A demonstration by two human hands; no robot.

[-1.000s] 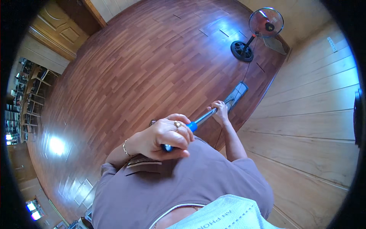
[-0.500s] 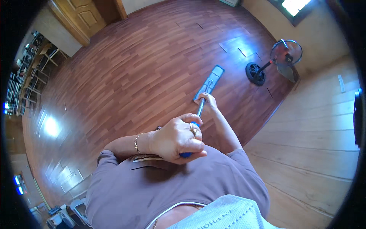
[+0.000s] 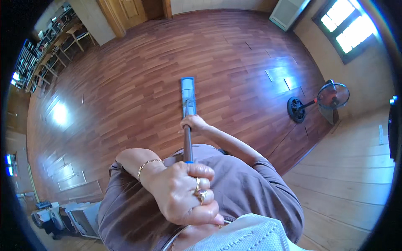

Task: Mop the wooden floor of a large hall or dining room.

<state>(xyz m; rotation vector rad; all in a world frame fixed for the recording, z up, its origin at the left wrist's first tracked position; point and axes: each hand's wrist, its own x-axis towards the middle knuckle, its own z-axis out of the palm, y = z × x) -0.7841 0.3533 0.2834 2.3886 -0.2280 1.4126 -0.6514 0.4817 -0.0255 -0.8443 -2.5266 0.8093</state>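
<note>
A flat mop (image 3: 188,144) with a metal pole runs up the middle of the view. Its long pale blue-grey head (image 3: 188,88) lies on the brown wooden floor. Close to my chest, my left hand (image 3: 186,192), with rings and a bracelet, is closed around the top of the handle; a bit of blue grip shows just above the fingers. Farther down the pole, nearer the mop head, my right hand (image 3: 195,123) is wrapped round the shaft. Its fingers partly hide the pole there.
A standing fan (image 3: 333,95) with a round black base is at the right by the wall. Desks and chairs (image 3: 58,50) line the far left. A wooden door (image 3: 130,12) and a white cabinet (image 3: 289,12) stand at the back. Chair-like items (image 3: 83,217) sit at lower left.
The mop head has swung left and now points nearly straight ahead. My left hand has come up closer to my chest, and my right hand has shifted left. The view has turned somewhat.
</note>
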